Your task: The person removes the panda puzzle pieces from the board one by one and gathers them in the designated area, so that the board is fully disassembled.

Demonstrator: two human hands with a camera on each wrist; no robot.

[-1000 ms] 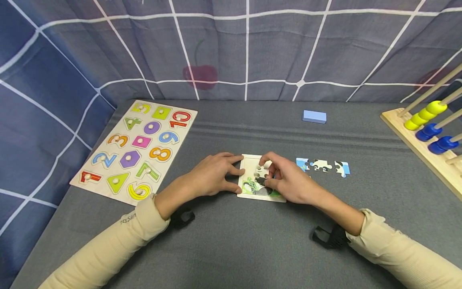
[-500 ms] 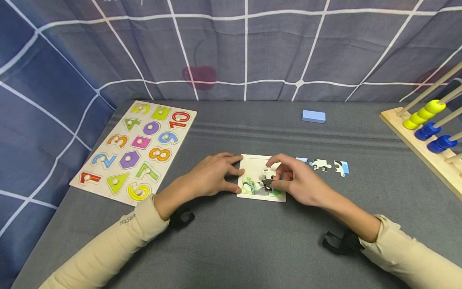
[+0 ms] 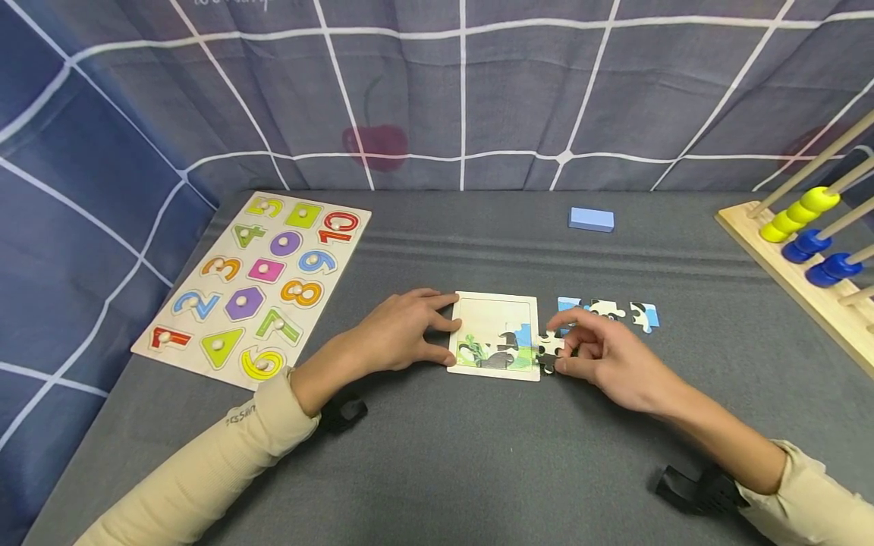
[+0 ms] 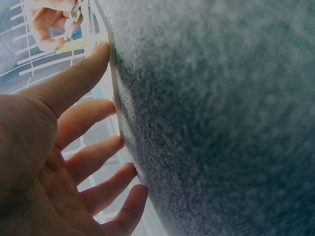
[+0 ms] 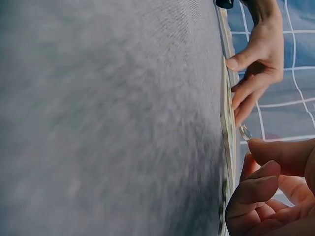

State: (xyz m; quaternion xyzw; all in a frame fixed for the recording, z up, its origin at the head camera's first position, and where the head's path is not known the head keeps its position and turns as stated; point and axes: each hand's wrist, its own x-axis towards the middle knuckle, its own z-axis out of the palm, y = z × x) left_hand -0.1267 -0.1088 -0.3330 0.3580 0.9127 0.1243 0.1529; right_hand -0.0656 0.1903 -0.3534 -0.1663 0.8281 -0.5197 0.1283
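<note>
A wooden jigsaw tray (image 3: 481,315) lies mid-table, with green, black-and-white and blue picture pieces along its bottom and right; its upper left shows bare wood. My left hand (image 3: 403,332) rests at its left border, fingers spread, and the left wrist view shows the fingertips touching the tray edge (image 4: 113,81). Just past the tray's right border, my right hand (image 3: 617,364) pinches a black-and-white jigsaw piece (image 3: 548,350) between thumb and fingers. In the right wrist view this piece (image 5: 244,132) appears edge-on. Loose pieces (image 3: 643,317) lie behind the right hand, partly hidden by it.
At the left lies a number-and-shape peg board (image 3: 262,269). A blue block (image 3: 591,220) sits toward the back. On the right stands a wooden bead rack (image 3: 785,262) with yellow and blue beads. A checked curtain (image 3: 437,91) hangs behind the table.
My right hand has lifted the pinched jigsaw piece from over the tray and carried it right, past the border. The tray's middle now shows uncovered. The left hand has stayed put.
</note>
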